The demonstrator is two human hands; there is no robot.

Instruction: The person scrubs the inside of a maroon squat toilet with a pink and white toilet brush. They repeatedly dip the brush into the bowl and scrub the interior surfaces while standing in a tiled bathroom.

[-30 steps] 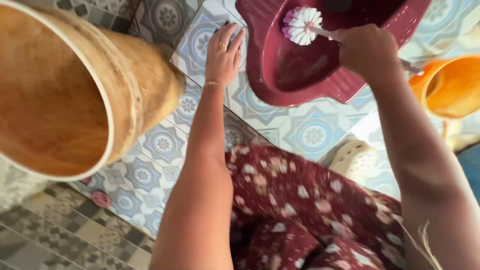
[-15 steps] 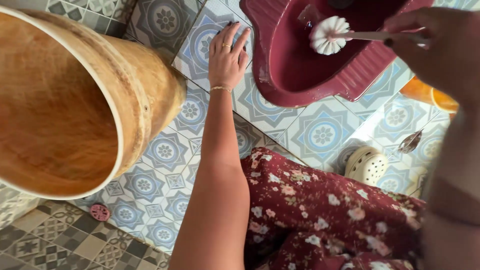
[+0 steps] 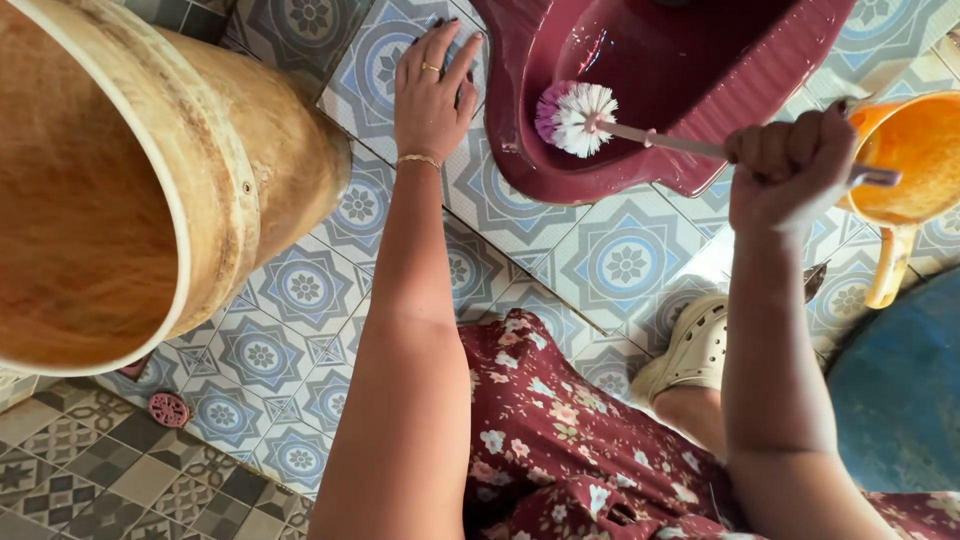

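My right hand grips the thin handle of a toilet brush whose white and pink bristle head rests against the near inner wall of a dark red squat toilet pan set in the floor. My left hand lies flat, fingers spread, on the patterned blue tiles just left of the pan's rim. It wears a ring and a thin bracelet.
A big tan plastic bucket looms at the left. An orange water scoop stands right of the pan. A blue rounded container edges in at lower right. My cream clog and floral dress are below. A small pink drain cover sits lower left.
The brush head has slid from the far side of the pan to its near left wall. My right hand dropped back and lower; the view shifted so the orange scoop shows fully.
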